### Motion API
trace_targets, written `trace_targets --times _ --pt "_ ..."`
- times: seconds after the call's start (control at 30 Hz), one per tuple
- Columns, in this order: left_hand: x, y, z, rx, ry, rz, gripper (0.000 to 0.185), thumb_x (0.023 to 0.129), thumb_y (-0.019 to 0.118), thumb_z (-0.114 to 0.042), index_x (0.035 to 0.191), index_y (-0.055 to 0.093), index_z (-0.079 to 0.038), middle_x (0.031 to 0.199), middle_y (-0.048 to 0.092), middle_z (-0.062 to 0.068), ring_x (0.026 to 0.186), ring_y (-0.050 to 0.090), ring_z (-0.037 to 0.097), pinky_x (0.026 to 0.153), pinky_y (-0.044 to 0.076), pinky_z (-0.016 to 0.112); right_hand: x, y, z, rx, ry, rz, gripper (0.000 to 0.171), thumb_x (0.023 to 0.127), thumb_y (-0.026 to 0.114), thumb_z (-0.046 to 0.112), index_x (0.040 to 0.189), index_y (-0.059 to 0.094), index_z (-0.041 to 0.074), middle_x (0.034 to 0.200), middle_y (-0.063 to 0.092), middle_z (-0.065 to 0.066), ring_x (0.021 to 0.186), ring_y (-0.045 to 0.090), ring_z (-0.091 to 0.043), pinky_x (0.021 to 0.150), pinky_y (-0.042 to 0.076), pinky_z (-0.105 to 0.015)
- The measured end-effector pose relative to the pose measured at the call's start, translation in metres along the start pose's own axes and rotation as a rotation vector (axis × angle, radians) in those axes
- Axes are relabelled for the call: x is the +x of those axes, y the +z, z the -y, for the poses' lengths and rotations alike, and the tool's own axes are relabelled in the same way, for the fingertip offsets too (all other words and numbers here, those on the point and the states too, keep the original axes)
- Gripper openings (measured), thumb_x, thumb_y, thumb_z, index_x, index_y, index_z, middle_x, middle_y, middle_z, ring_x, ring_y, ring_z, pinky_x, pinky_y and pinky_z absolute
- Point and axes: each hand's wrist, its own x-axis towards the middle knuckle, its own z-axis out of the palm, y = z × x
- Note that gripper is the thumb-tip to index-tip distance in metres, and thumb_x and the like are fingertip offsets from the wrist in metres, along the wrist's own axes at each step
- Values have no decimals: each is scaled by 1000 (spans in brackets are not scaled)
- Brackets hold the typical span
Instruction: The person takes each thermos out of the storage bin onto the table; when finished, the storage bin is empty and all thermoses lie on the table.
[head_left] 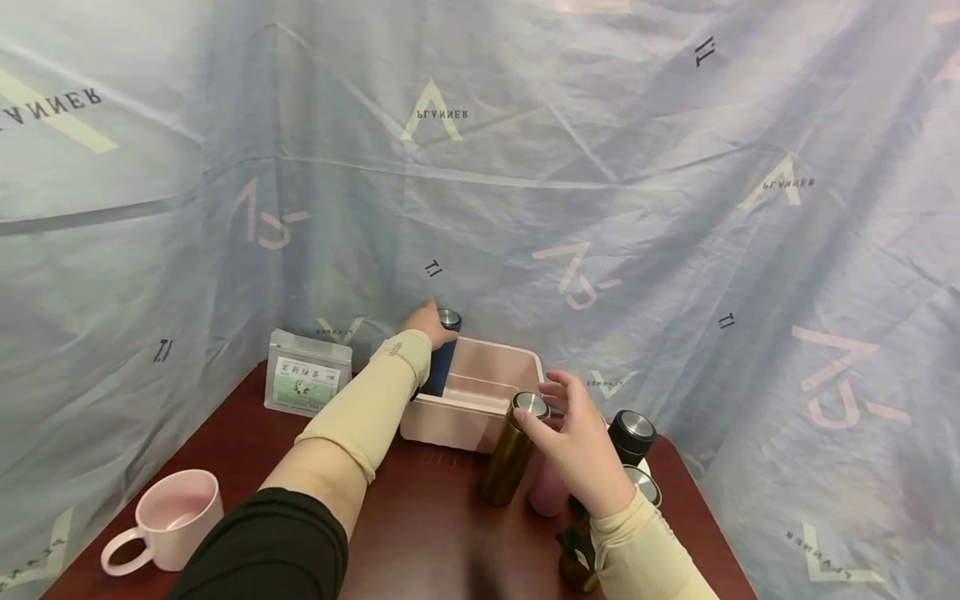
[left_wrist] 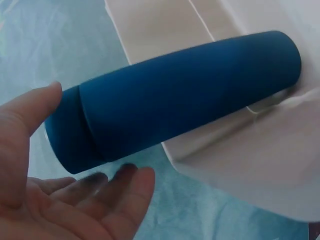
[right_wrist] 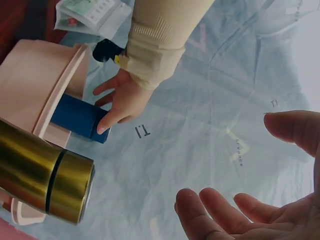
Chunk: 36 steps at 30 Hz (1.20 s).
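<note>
The blue flask [head_left: 441, 360] was leaned in the pink box [head_left: 480, 392], touched at its cap by the open left hand [head_left: 424, 323]; the right hand [head_left: 577, 433] was open beside the gold flask [head_left: 514, 450].

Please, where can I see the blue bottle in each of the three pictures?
Head: the blue bottle stands at the far left end of the pink box, under the left hand.
Left wrist: it lies across the centre, its base inside the box.
Right wrist: middle left, fingertips touching its cap.
Shared landmark: the pink box.
</note>
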Motion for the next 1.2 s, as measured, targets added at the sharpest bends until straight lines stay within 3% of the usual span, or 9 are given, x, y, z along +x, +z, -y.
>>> trace_targets --times 0.23,0.53,0.87,1.2 --pt "4 2 5 -5 18 2 99 91 72 -39 159 11 0 153 38 22 135 44 36 107 39 45 -8 -2 0 19 -20 1 67 89 78 26 142 41 9 132 60 -11 118 59 -25 94 50 -44" --pt "-5 -5 6 74 37 -3 82 95 68 -38 153 29 4 144 47 22 128 50 36 104 42 45 -18 -4 -7 42 1 0 70 89 77 27 145 38 11 132 58 -8 121 58 -26 96 48 -44" --pt "-14 -36 -13 62 97 -57 79 96 65 -41 151 32 5 142 48 24 125 52 37 100 45 47 -22 -13 -10 48 4 -23 75 90 76 32 148 33 14 132 56 -5 116 61 -20 97 47 -42" --pt "-29 -53 -34 65 187 -77 76 97 64 -42 153 34 -2 146 47 19 130 49 35 103 42 48 -25 -14 -16 72 14 -23 77 90 76 30 150 30 13 133 55 -4 116 61 -21 97 47 -41"
